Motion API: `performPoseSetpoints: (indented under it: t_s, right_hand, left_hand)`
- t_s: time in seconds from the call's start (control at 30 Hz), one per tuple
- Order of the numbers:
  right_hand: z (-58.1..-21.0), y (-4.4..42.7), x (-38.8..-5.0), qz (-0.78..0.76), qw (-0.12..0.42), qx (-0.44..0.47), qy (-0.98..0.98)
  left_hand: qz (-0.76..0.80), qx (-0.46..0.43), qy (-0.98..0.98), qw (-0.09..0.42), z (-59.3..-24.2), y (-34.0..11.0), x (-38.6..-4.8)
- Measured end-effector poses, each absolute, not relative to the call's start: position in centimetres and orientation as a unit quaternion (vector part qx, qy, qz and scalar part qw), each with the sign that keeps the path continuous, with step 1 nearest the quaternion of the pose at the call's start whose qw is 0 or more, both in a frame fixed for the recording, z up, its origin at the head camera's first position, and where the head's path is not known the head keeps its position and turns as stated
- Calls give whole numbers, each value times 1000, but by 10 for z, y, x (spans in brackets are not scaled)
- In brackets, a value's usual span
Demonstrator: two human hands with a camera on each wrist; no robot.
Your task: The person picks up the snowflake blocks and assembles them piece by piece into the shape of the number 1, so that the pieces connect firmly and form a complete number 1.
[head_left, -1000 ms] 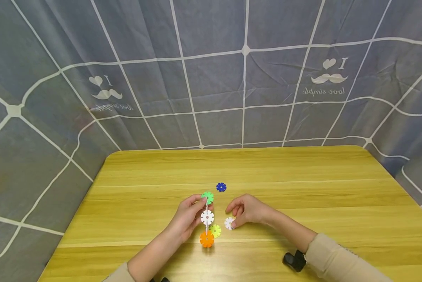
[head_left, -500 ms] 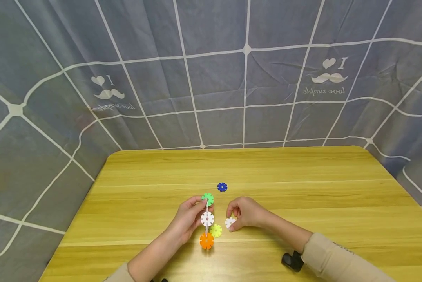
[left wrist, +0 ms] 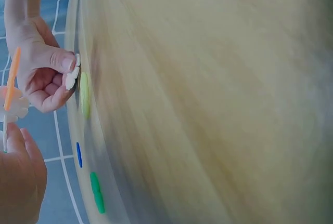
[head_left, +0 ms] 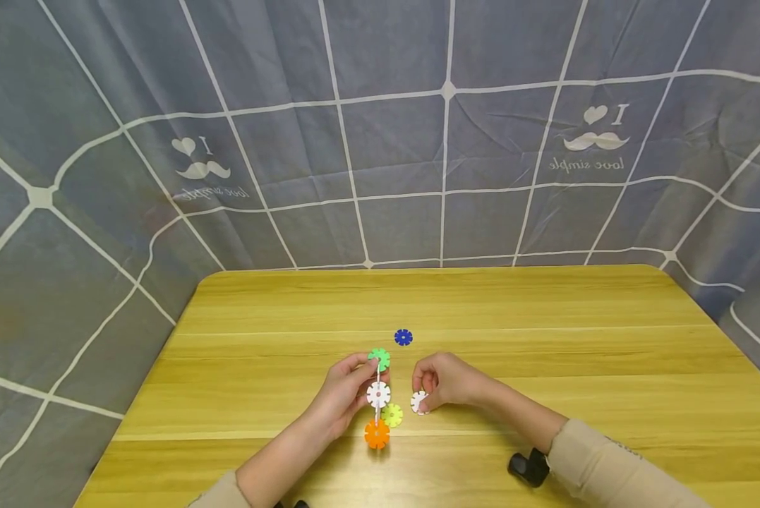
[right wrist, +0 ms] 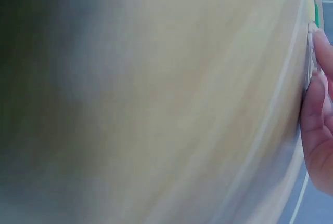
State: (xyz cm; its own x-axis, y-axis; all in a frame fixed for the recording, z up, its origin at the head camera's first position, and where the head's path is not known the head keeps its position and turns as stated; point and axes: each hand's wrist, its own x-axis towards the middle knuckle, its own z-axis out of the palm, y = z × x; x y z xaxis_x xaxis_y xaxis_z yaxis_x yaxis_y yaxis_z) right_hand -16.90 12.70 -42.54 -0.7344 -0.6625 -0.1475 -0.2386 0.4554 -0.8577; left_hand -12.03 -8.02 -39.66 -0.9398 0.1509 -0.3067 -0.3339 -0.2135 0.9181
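My left hand (head_left: pixel 344 395) grips a joined chain of notched plastic discs: a green disc (head_left: pixel 379 359) at the top, a white disc (head_left: pixel 378 394) in the middle, an orange disc (head_left: pixel 377 434) at the near end. White edge-on pieces run between them. Just right of it, my right hand (head_left: pixel 449 381) pinches a loose white notched disc (head_left: pixel 418 402) at the tabletop; the left wrist view shows this disc (left wrist: pixel 72 78) tilted between thumb and fingers. Flat on the table lie a yellow disc (head_left: pixel 392 415), partly behind the chain, and a blue disc (head_left: pixel 403 337) beyond the hands.
A green disc (left wrist: pixel 97 193) lies on the wooden table (head_left: pixel 278 310) in the left wrist view. A black object (head_left: pixel 528 468) is beside the right sleeve. Behind the table's far edge hangs a grey curtain (head_left: pixel 405 148) with white lines.
My right fingers have closed in on the loose white disc and now pinch it. The left hand still holds the chain; the whole view has shifted slightly.
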Motion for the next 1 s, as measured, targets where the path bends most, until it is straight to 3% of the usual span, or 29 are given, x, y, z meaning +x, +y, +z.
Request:
performPoseSetpoints:
  t_s: [0.47,1.0]
  right_hand:
    - [-424,135,-178,-473,296,-226,798]
    - [-413,139,-189,-525,256,-244,774]
  left_hand:
    - [778,-80,602,158,-398,-81,-118]
    - [779,-70,600,167,-401,-76,-118]
